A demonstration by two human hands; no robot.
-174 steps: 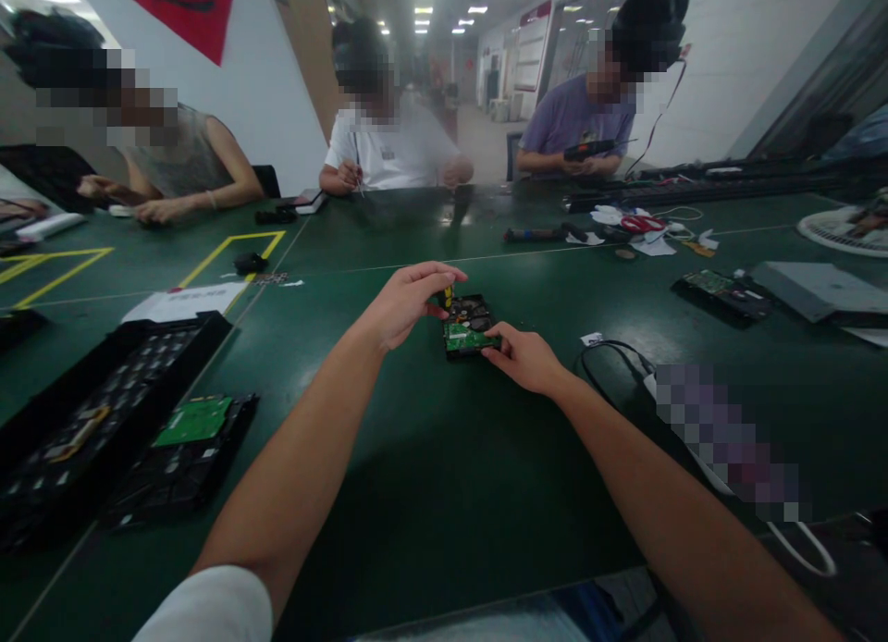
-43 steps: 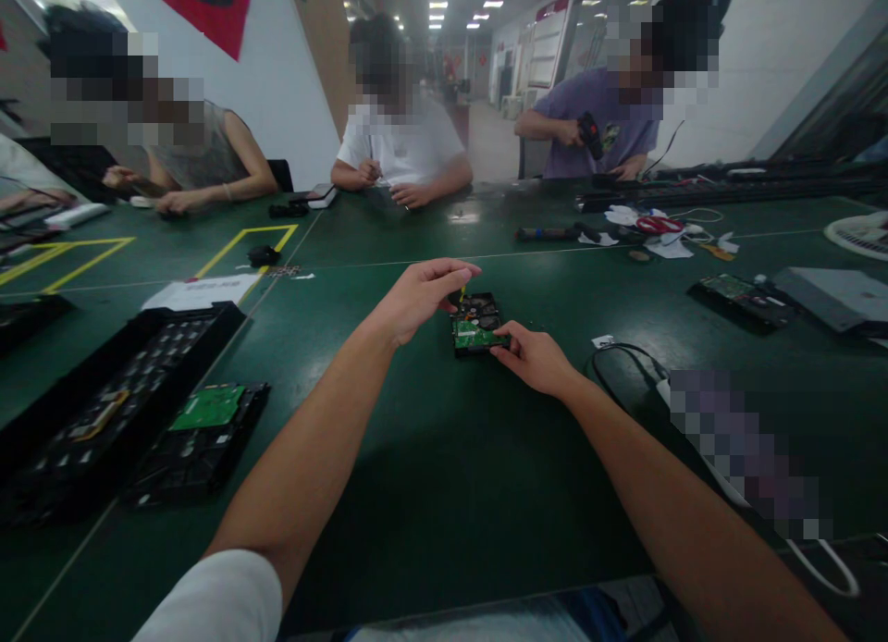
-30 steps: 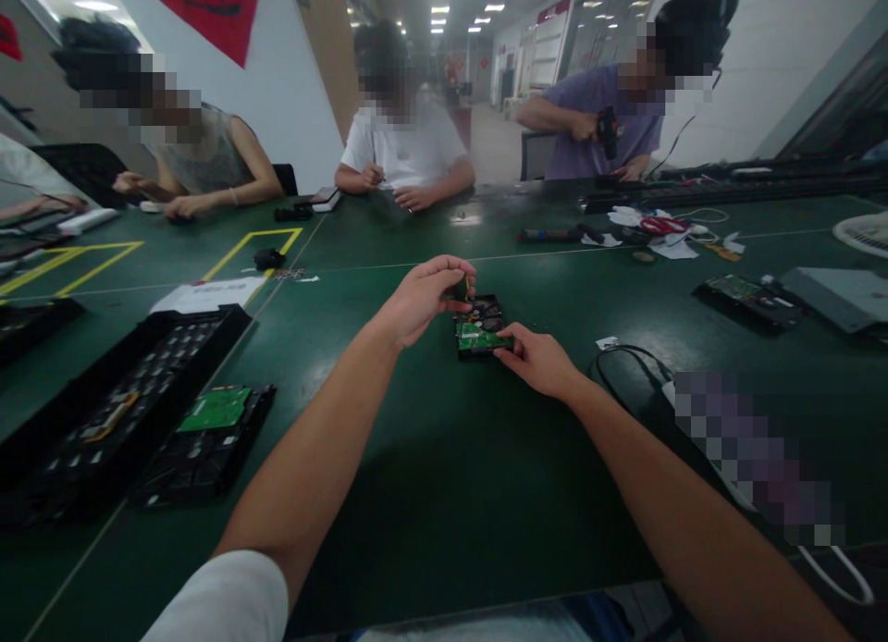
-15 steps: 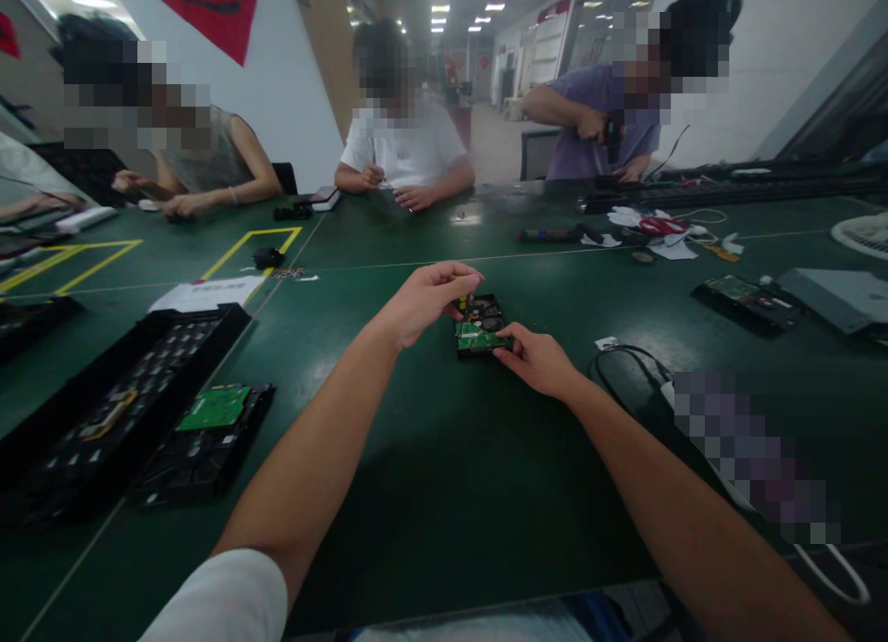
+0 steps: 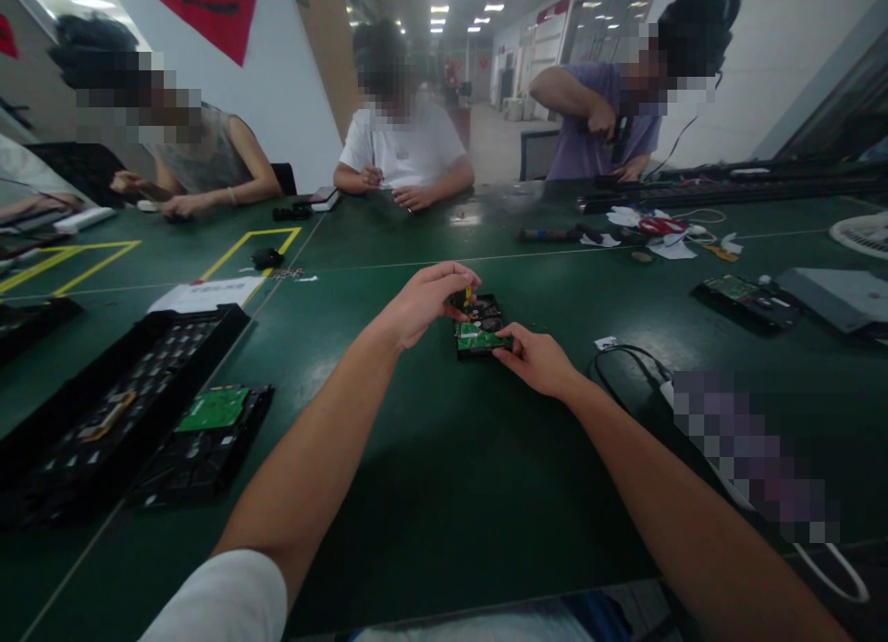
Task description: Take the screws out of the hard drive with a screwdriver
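Note:
A hard drive (image 5: 477,339) with a green circuit board lies on the green table in the middle of the head view. My left hand (image 5: 431,302) is closed around a small black-and-yellow screwdriver (image 5: 463,298) above the drive's far part; the tip is hidden. My right hand (image 5: 533,359) pinches the drive's near right corner between thumb and fingers.
On the left are a long black tray (image 5: 121,401) and several drives in a stack (image 5: 208,438). Another drive (image 5: 746,302) and a grey box (image 5: 836,295) sit at right, near a cable (image 5: 635,351). Several people work across the table (image 5: 444,522).
My left hand has turned the screwdriver slightly, its fingers shifting around the handle. My right hand stays on the drive. The person at far right has raised their forearm a little.

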